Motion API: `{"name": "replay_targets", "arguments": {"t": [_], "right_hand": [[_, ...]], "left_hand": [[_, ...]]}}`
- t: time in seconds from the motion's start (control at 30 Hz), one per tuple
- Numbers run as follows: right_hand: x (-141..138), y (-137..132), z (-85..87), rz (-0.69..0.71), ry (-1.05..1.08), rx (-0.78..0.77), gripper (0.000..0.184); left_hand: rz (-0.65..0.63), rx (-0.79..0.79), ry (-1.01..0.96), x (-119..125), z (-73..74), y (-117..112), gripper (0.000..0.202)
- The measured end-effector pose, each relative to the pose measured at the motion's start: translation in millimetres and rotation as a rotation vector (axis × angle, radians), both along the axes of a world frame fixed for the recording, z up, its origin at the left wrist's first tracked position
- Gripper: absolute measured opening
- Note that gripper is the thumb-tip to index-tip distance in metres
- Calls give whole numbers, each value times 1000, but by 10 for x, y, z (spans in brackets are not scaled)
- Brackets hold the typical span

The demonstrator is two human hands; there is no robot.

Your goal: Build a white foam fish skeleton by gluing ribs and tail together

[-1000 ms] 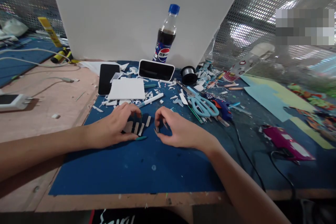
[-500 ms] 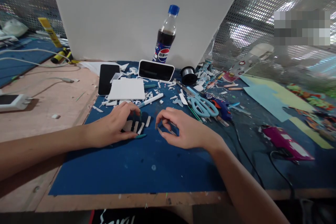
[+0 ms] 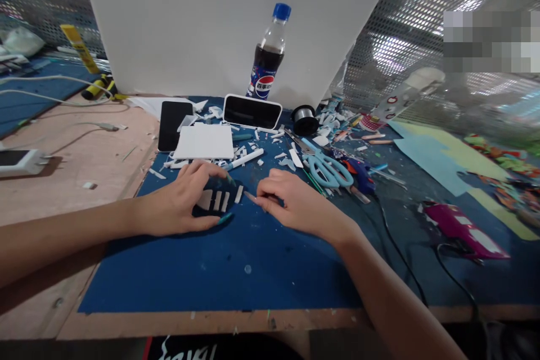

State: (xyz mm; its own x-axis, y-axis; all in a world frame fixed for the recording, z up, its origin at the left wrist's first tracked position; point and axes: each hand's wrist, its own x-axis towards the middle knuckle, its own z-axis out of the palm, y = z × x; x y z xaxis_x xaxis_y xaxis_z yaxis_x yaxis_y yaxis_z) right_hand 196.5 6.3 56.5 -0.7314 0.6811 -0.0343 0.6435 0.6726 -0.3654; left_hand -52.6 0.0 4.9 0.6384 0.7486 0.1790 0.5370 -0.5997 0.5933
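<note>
Small, flat white strips (image 3: pixel 225 201) lie on a smooth blue mat (image 3: pixel 202 281). Nearer than the strips, at the bottom edge, a black cloth (image 3: pixel 189 349) bears white lettering, cut off and unreadable. The left hand (image 3: pixel 179 202) rests to the strips' left, its forearm nearly level. The grip is wide: thumb on the near side of the strips, bent fingers with long teal nails on the far side. The right hand (image 3: pixel 282 197) is just to the strips' right, forearm slanting in from the lower right, fingers curled; thumb and forefinger form a narrow pinch, and I cannot tell whether anything thin is between them. Beyond the strips to the right lie light-blue-handled scissors (image 3: pixel 329 171); beyond them, slightly left, a white rectangular board (image 3: pixel 203 142). Farther beyond the strips stands a blue-capped clear plastic bottle of dark drink (image 3: pixel 270 59); its blue label shows a round red, white and blue emblem and the characters 百事可.
</note>
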Motion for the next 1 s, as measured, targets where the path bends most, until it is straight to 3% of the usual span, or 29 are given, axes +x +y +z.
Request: {"name": "replay_targets", "arguments": {"t": [1.0], "right_hand": [[10, -12, 6, -10, 4, 51, 27]], "left_hand": [[-27, 52, 3, -15, 48, 17, 46]]}}
